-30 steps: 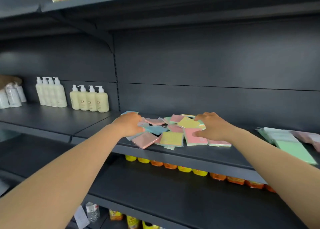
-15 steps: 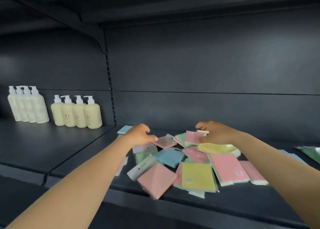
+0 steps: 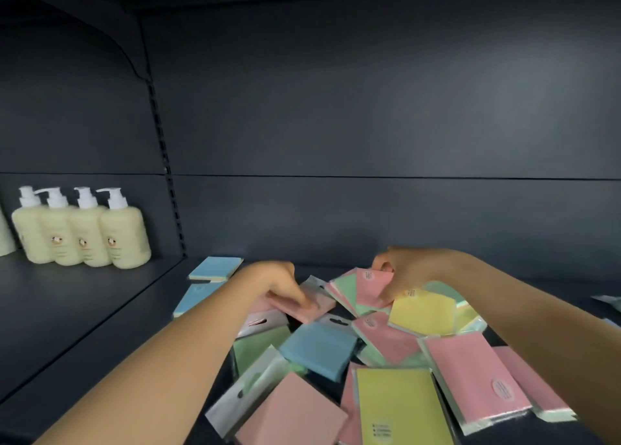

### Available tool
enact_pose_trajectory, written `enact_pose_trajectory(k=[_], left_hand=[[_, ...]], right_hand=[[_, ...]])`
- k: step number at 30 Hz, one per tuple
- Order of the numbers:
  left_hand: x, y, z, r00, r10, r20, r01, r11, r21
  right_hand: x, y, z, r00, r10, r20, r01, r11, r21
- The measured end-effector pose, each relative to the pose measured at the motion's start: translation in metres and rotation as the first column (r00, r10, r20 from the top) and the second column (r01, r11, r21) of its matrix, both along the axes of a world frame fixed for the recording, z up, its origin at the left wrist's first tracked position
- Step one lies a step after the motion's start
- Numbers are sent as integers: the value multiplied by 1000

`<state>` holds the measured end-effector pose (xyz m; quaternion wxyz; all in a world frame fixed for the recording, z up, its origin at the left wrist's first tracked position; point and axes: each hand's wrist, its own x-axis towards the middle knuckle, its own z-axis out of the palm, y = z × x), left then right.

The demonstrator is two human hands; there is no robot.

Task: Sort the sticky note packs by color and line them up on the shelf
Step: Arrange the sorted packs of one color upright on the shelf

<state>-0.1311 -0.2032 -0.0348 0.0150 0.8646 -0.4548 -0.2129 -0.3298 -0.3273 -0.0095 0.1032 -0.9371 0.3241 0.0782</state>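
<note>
The mixed pile of sticky note packs point(image 3: 369, 350) lies on the dark shelf point(image 3: 84, 327), directly under and near of both hands. Two blue packs point(image 3: 215, 268) sit apart at far left, closest to the left hand point(image 3: 272, 283), whose fingers press a pink pack point(image 3: 312, 305). The right hand point(image 3: 406, 273) pinches another pink pack point(image 3: 371, 285).

Motion-blurred: pump bottles point(image 3: 84, 229), labels unreadable; cut by the bottom edge: yellow pack point(image 3: 400, 407); partly hidden under the left hand point(image 3: 272, 285): pink pack point(image 3: 311, 305); print on stickers too small.
</note>
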Motion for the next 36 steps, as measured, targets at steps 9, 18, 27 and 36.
enact_pose_trajectory(k=[9, 18, 27, 36], left_hand=[[21, -4, 0, 892, 162, -421, -322, 882, -344], [44, 45, -4, 689, 78, -720, -633, 549, -546], [74, 115, -10, 503, -108, -858, -794, 335, -508], [116, 177, -18, 455, -215, -864, -790, 349, -503]], right_hand=[[0, -7, -3, 976, -90, 198, 44, 973, 225], [12, 10, 2, 831, -280, 481, 131, 938, 321], [36, 63, -9, 749, -244, 616, 13, 935, 354], [45, 109, -21, 748, -338, 571, 212, 937, 277]])
